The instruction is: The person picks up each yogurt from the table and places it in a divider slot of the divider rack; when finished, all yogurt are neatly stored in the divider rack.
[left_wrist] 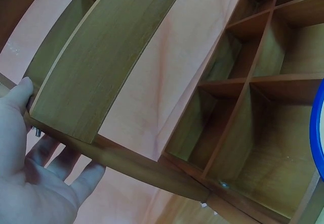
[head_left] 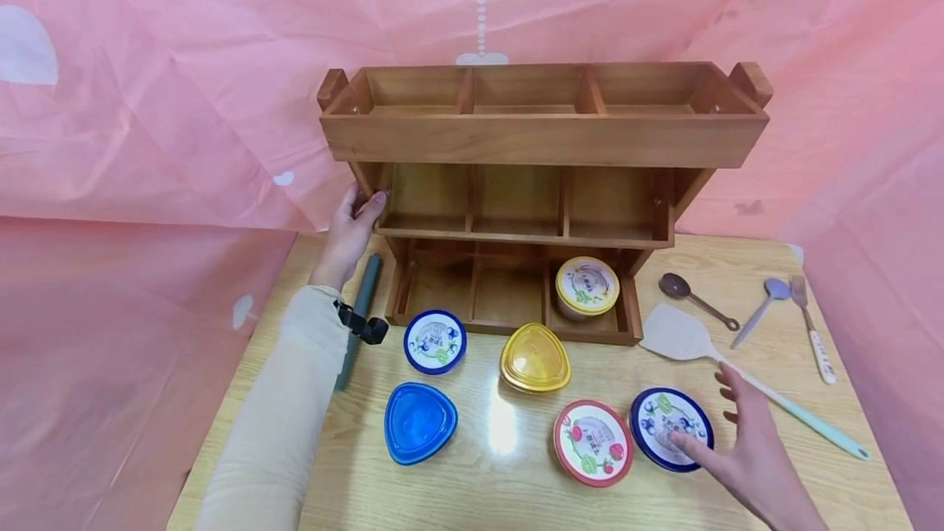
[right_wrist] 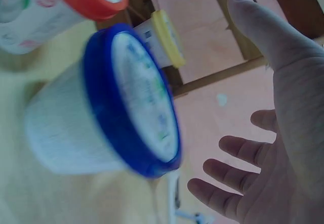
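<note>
A three-tier wooden rack (head_left: 542,142) stands at the back of the table. My left hand (head_left: 351,232) grips its left side at the middle tier; in the left wrist view the thumb (left_wrist: 21,93) lies on one side of the wood and the fingers on the other. My right hand (head_left: 752,453), fingers spread and holding nothing, hovers beside a round tub with a dark blue lid (head_left: 671,429). In the right wrist view that blue-lidded tub (right_wrist: 66,123) stands upright, apart from the fingers. Next to it is a red-lidded tub (head_left: 593,442).
A yellow-lidded tub (head_left: 587,287) sits in the rack's bottom right compartment. In front are another blue-lidded tub (head_left: 435,342), a yellow triangular container (head_left: 536,357) and a blue one (head_left: 419,423). Rightward lie a spatula (head_left: 674,334), brown spoon (head_left: 674,285), purple spoon (head_left: 775,289) and fork (head_left: 811,326).
</note>
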